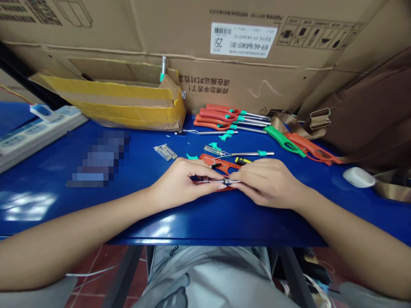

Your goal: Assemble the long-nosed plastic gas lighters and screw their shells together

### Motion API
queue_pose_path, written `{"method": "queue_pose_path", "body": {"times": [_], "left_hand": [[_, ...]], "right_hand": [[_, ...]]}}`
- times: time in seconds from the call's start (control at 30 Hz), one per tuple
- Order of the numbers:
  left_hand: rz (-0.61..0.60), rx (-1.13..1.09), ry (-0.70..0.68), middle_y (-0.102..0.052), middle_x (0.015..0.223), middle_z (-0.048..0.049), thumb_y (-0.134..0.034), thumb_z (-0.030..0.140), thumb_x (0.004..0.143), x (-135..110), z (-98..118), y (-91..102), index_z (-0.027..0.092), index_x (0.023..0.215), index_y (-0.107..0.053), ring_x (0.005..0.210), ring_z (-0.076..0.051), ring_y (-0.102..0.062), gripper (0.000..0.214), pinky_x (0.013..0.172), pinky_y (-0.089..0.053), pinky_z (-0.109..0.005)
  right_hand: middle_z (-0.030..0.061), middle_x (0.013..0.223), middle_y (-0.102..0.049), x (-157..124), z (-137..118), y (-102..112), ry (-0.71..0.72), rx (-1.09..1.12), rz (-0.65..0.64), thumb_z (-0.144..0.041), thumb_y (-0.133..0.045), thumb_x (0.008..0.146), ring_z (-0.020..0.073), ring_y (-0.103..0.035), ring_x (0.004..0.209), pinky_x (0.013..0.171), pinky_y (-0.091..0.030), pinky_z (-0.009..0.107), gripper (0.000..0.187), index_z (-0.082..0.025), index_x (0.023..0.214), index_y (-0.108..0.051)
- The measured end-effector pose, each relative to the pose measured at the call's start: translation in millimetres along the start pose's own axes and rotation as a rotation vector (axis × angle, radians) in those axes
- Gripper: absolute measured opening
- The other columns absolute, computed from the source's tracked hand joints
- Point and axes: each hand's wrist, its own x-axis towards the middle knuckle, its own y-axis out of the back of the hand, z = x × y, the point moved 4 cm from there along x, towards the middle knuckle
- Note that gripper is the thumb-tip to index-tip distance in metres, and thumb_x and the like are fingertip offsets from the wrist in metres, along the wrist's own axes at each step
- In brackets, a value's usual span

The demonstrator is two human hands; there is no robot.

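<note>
At the front middle of the blue table, my left hand [184, 182] and my right hand [268, 182] meet with fingertips pinched together. Between them is a small black part with thin white wires [227, 182], partly hidden by the fingers. Right under and behind the fingertips lie orange-red lighter shell halves [233, 166]. A yellow-and-black handle [243, 161], perhaps a screwdriver's, pokes out behind my right hand. Just beyond, a metal lighter tube with a green collar [252, 154] lies beside a see-through fuel tank [214, 149].
Several red long-nosed lighters [221, 115] are piled at the back. Right of them lie a green lighter shell [284, 141], an orange one [316, 147] and a white mouse [358, 176]. A yellow-taped carton [118, 102], small tanks [165, 152] and a power strip [41, 132] stand leftward.
</note>
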Motion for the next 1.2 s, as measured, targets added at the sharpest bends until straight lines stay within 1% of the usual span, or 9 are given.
{"method": "queue_pose_path", "body": {"times": [0.33,0.47,0.57,0.63,0.8,0.9,0.97,1.07,1.2], "left_hand": [[0.047,0.085,-0.232,-0.08,0.083,-0.0053,-0.075,0.016,0.089,0,13,-1.7,0.013,0.096,-0.08,0.075,-0.014,-0.072,0.009,0.074,-0.055,-0.026],[0.033,0.139,-0.284,-0.08,0.085,-0.0046,-0.074,0.015,0.09,-1,16,-1.3,0.015,0.095,-0.08,0.076,-0.015,-0.071,0.008,0.076,-0.055,-0.028],[0.016,0.141,-0.268,-0.08,0.086,-0.0048,-0.074,0.016,0.09,-1,14,-1.5,0.015,0.096,-0.08,0.076,-0.016,-0.071,0.009,0.077,-0.055,-0.03],[0.008,0.117,-0.229,-0.08,0.085,-0.0055,-0.074,0.016,0.089,-1,11,-1.6,0.014,0.096,-0.08,0.075,-0.016,-0.071,0.009,0.076,-0.056,-0.03],[-0.041,0.021,-0.049,-0.079,0.084,-0.005,-0.076,0.018,0.087,-1,3,-3.0,0.015,0.091,-0.081,0.075,-0.015,-0.072,0.007,0.071,-0.056,-0.026],[-0.083,-0.001,0.033,-0.078,0.081,-0.0031,-0.076,0.019,0.086,0,1,-4.9,0.016,0.088,-0.08,0.071,-0.013,-0.071,0.006,0.065,-0.053,-0.022],[-0.096,0.029,0.028,-0.077,0.081,-0.0024,-0.075,0.02,0.088,0,3,-6.1,0.016,0.088,-0.08,0.07,-0.012,-0.069,0.006,0.065,-0.052,-0.022],[-0.091,0.123,-0.043,-0.076,0.083,-0.0039,-0.069,0.022,0.093,0,7,-7.1,0.015,0.09,-0.078,0.073,-0.013,-0.069,0.012,0.071,-0.052,-0.025],[-0.102,0.261,-0.129,-0.075,0.084,-0.0053,-0.065,0.026,0.096,-1,6,-8.3,0.015,0.093,-0.076,0.078,-0.017,-0.069,0.016,0.077,-0.052,-0.03]], "right_hand": [[0.0055,0.087,-0.079,0,-3,0,-0.001,0.024,-0.011,-0.023,-0.057,0.101,0.0163,-0.073,0.075,0.071,-0.052,0.029,0.017,-0.014,0.099,-0.072],[0.006,0.086,-0.079,0,-5,-1,0.005,0.01,-0.021,-0.023,-0.057,0.101,0.0162,-0.072,0.073,0.068,-0.051,0.029,0.018,-0.014,0.098,-0.072],[0.0058,0.083,-0.078,0,-6,-2,0.008,0.002,-0.032,-0.023,-0.056,0.101,0.016,-0.071,0.07,0.065,-0.049,0.03,0.019,-0.013,0.096,-0.072],[0.0052,0.081,-0.078,0,-6,-4,0.01,-0.005,-0.041,-0.023,-0.056,0.101,0.0159,-0.07,0.068,0.064,-0.048,0.03,0.02,-0.014,0.095,-0.072],[0.0061,0.083,-0.077,-1,-7,-8,0.032,0.003,-0.051,-0.023,-0.053,0.103,0.0161,-0.07,0.071,0.063,-0.047,0.03,0.021,-0.013,0.096,-0.07],[0.0085,0.09,-0.077,-2,-7,-12,0.013,0.044,-0.122,-0.019,-0.048,0.103,0.0174,-0.07,0.077,0.066,-0.049,0.029,0.022,-0.013,0.1,-0.068],[0.0101,0.094,-0.076,-3,-7,-15,-0.013,0.058,-0.183,-0.015,-0.045,0.102,0.0186,-0.07,0.08,0.069,-0.05,0.03,0.022,-0.013,0.104,-0.067],[0.0109,0.095,-0.074,-3,-7,-18,-0.067,0.065,-0.251,-0.014,-0.044,0.1,0.0207,-0.069,0.082,0.07,-0.051,0.031,0.022,-0.012,0.105,-0.066],[0.0087,0.094,-0.073,-2,-6,-21,-0.151,0.103,-0.321,-0.014,-0.044,0.1,0.0213,-0.069,0.085,0.072,-0.05,0.031,0.021,-0.014,0.104,-0.064]]}}
